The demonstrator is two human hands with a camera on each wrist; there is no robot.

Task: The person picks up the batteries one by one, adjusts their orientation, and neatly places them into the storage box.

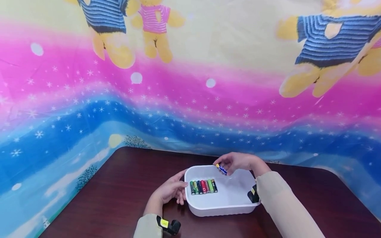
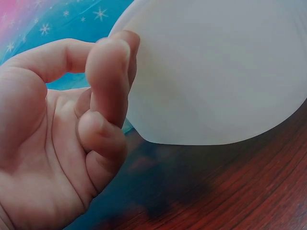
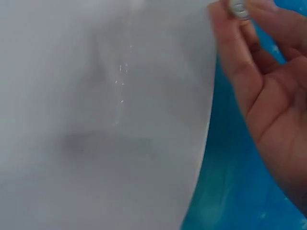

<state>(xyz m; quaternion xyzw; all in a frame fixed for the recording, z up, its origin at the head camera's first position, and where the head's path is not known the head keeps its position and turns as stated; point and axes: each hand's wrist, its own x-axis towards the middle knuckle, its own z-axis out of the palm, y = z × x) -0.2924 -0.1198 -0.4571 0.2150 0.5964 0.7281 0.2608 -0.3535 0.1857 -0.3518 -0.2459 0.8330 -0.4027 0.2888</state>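
Observation:
A white plastic tub (image 1: pixel 223 211) stands on the table. My left hand (image 1: pixel 169 191) grips its left rim, the thumb over the edge and the other fingers outside against the wall. In the left wrist view the curled fingers (image 2: pixel 108 72) meet the tub's side (image 2: pixel 211 86). Over the far part of the tub, my right hand (image 1: pixel 239 161) pinches a blue and yellow battery (image 1: pixel 221 169) between thumb and fingers. Its round metal end (image 3: pixel 239 8) shows in the right wrist view. Several batteries (image 1: pixel 203 186), green, black, red and other colours, lie side by side in a row at the tub's left.
The dark wood table (image 1: pixel 119 198) extends around the tub on all sides. Behind it hangs a colourful cloth (image 1: pixel 190 99) printed with bears and snowflakes. A black wrist camera (image 1: pixel 169 226) sits on the left sleeve, and another (image 1: pixel 253 195) overlaps the tub's right rim.

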